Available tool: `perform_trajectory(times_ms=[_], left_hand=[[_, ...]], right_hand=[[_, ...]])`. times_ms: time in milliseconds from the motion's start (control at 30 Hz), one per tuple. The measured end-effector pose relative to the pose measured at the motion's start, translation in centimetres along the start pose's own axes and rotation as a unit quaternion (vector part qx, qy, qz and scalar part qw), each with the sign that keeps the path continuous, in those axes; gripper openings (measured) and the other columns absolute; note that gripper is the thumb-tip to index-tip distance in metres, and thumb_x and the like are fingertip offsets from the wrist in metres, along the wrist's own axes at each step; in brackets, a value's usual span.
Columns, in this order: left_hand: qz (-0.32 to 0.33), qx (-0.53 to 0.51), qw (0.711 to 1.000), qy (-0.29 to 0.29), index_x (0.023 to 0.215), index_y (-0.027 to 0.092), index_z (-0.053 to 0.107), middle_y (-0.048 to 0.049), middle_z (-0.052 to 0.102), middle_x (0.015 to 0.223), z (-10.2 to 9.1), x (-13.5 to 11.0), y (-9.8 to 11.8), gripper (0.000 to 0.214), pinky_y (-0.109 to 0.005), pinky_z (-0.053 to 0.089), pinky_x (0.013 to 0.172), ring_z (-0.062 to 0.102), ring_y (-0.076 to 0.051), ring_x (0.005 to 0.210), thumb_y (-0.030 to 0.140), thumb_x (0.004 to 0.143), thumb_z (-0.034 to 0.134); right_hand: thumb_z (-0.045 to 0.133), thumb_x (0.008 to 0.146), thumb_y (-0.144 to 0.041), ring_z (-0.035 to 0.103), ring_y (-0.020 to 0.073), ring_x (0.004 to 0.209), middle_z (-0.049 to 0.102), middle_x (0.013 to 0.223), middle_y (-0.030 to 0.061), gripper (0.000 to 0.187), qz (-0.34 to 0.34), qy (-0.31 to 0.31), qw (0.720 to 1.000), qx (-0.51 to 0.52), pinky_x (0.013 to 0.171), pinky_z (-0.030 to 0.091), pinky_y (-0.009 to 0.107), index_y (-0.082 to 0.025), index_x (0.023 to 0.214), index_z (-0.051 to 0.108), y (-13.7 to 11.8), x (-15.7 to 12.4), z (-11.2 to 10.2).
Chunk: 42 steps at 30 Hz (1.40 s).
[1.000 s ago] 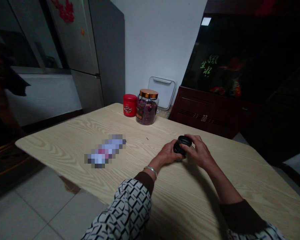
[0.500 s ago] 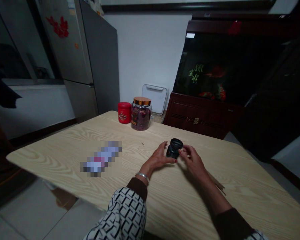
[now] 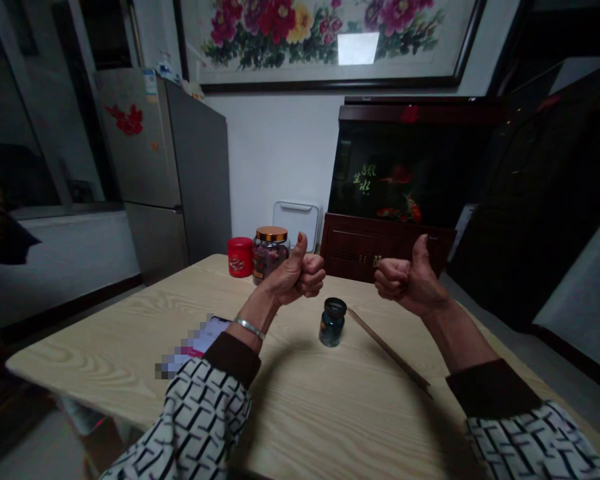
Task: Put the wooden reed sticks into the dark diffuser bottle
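Observation:
My left hand [image 3: 297,272] is raised above the table, fingers curled into a fist with the thumb pointing up. Across from it, my right hand [image 3: 414,277] makes the same thumbs-up fist. Neither holds anything. Between and below them a small dark glass jar [image 3: 331,323] with a wide dark rim stands upright on the table, touched by neither hand. A bundle of thin brown sticks [image 3: 393,353] lies slantwise just right of the jar.
The pale wooden table [image 3: 300,413] also bears a red canister [image 3: 240,257], a larger jar with a copper lid [image 3: 271,253] partly behind my left hand, and a partly blurred phone [image 3: 207,337] by my left sleeve. A fridge [image 3: 200,180] and a fish tank [image 3: 390,167] stand beyond.
Both hands have let go of the small jar, moved apart and up, and closed into thumbs-up fists. The view has tilted up, showing a flower picture on the wall.

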State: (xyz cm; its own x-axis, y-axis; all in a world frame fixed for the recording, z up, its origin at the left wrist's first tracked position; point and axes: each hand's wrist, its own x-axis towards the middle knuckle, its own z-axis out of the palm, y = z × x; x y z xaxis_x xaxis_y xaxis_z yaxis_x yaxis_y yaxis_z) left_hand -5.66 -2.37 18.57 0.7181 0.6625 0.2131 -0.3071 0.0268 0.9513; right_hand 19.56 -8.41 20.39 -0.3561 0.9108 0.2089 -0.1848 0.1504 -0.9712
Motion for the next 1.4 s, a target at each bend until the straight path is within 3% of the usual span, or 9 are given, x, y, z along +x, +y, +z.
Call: perform_trajectory(times_ms=[200,533,767,900,1000,1067,1167,1267,1400], left_hand=[[-0.022,-0.044,0.998,-0.038,0.054,0.022,0.029,0.0062,0.021,0.048,0.8,0.3,3.1,0.077,-0.023,0.023,0.045,0.02,-0.006,0.042,0.098,0.067,0.023],[-0.079,-0.124,0.983,-0.106,0.052,0.021,0.023,0.0071,0.016,0.045,-1.6,-0.8,-5.4,0.079,-0.023,0.017,0.043,0.015,-0.006,0.04,0.099,0.06,0.034],[-0.078,-0.124,0.986,-0.085,0.052,0.021,0.023,0.0072,0.017,0.047,-2.1,-0.4,-6.0,0.078,-0.024,0.02,0.044,0.017,-0.006,0.042,0.097,0.063,0.038],[-0.005,-0.106,0.994,-0.007,0.061,0.02,0.034,0.0059,0.032,0.053,-2.8,-0.7,-7.1,0.066,-0.023,0.028,0.048,0.028,-0.007,0.045,0.081,0.073,0.054],[0.051,-0.018,0.986,0.157,0.079,0.019,0.047,-0.001,0.058,0.083,-3.0,-0.6,-10.0,0.05,-0.023,0.04,0.063,0.053,-0.01,0.069,0.06,0.07,0.075],[0.048,0.075,0.971,0.223,0.095,0.018,0.053,-0.0071,0.061,0.107,-2.9,-0.1,-12.8,0.052,-0.027,0.045,0.077,0.059,-0.017,0.095,0.045,0.063,0.083],[0.034,0.172,0.964,0.198,0.119,0.018,0.051,-0.0125,0.057,0.125,-2.4,1.0,-17.1,0.076,-0.035,0.047,0.089,0.058,-0.023,0.107,0.028,0.054,0.089],[0.042,0.237,0.95,0.198,0.125,0.017,0.05,-0.0097,0.063,0.116,-2.1,2.0,-19.9,0.078,-0.034,0.048,0.085,0.062,-0.021,0.097,0.028,0.057,0.086],[0.036,0.322,0.921,0.215,0.113,0.018,0.058,-0.0045,0.068,0.097,-2.3,2.4,-20.6,0.058,-0.029,0.047,0.074,0.063,-0.02,0.086,0.033,0.063,0.082]], right_hand=[[0.009,0.066,-0.098,0.016,0.0081,0.042,0.02,0.048,-0.0057,0.078,-0.021,-0.047,0.999,0.014,0.041,0.017,0.025,-0.023,0.05,0.025,-3.9,0.1,0.8],[0.012,0.071,-0.095,0.015,0.0066,0.04,0.02,0.045,-0.0073,0.076,0.055,-0.069,0.992,0.086,0.041,0.014,0.024,-0.023,0.05,0.025,5.0,-1.8,-0.8],[0.019,0.073,-0.094,0.015,0.0064,0.043,0.023,0.048,-0.0072,0.075,0.066,-0.045,0.994,0.071,0.041,0.014,0.022,-0.022,0.052,0.027,5.4,-1.7,-1.9],[0.04,0.081,-0.084,0.019,0.0063,0.046,0.032,0.056,-0.0071,0.066,0.091,0.076,0.989,-0.084,0.043,0.014,0.021,-0.02,0.063,0.044,7.4,-0.8,-2.1],[0.049,0.082,-0.076,0.04,0.0105,0.054,0.05,0.067,-0.0021,0.057,0.069,0.181,0.928,-0.319,0.048,0.029,0.023,-0.019,0.08,0.055,9.5,0.2,-1.7],[0.051,0.083,-0.073,0.055,0.0161,0.07,0.061,0.084,0.0032,0.054,0.044,0.186,0.862,-0.47,0.06,0.041,0.028,-0.02,0.094,0.059,10.5,1.1,-1.0],[0.051,0.083,-0.072,0.062,0.0249,0.094,0.063,0.109,0.0106,0.059,0.038,0.142,0.756,-0.638,0.076,0.045,0.035,-0.022,0.114,0.059,10.8,2.5,0.4],[0.048,0.085,-0.072,0.063,0.0303,0.099,0.063,0.11,0.0156,0.06,0.076,0.091,0.672,-0.731,0.079,0.045,0.038,-0.019,0.11,0.062,10.5,3.9,1.8],[0.05,0.088,-0.063,0.065,0.0312,0.095,0.066,0.105,0.0186,0.052,0.102,0.059,0.641,-0.758,0.08,0.046,0.041,-0.016,0.103,0.066,10.2,5.1,2.1]])
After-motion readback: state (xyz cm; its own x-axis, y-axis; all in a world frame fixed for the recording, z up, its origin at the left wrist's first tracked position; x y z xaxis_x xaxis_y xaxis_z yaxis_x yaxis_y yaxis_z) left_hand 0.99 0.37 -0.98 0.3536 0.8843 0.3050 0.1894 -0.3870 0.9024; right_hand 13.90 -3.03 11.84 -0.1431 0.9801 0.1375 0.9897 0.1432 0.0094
